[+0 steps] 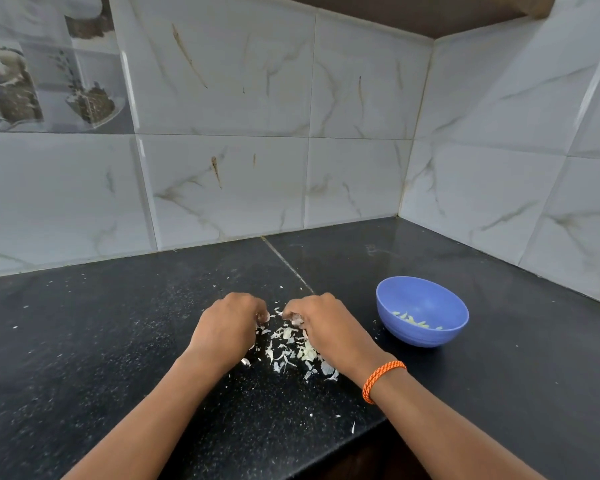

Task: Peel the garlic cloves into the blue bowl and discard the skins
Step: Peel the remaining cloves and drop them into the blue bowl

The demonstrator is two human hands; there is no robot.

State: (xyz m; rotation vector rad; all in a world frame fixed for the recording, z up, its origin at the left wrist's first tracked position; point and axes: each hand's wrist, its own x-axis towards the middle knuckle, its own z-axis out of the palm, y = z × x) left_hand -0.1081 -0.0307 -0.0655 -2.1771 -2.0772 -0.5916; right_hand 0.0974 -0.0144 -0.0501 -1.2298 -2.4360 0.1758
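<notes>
Between both hands (227,323) (321,327), garlic skins (291,348) (axis unclear) beside blue bowl (422,310).

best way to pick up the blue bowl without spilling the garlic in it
Pinch the near-left rim of the round blue plastic bowl, coming from above on the side nearest the right hand. It sits upright and open, with the peeled garlic cloves low inside.

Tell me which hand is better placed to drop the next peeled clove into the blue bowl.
The right hand, probably. The blue bowl stands on the counter just to its right, while the left hand lies beyond the pile of skins, farther from it.
</notes>
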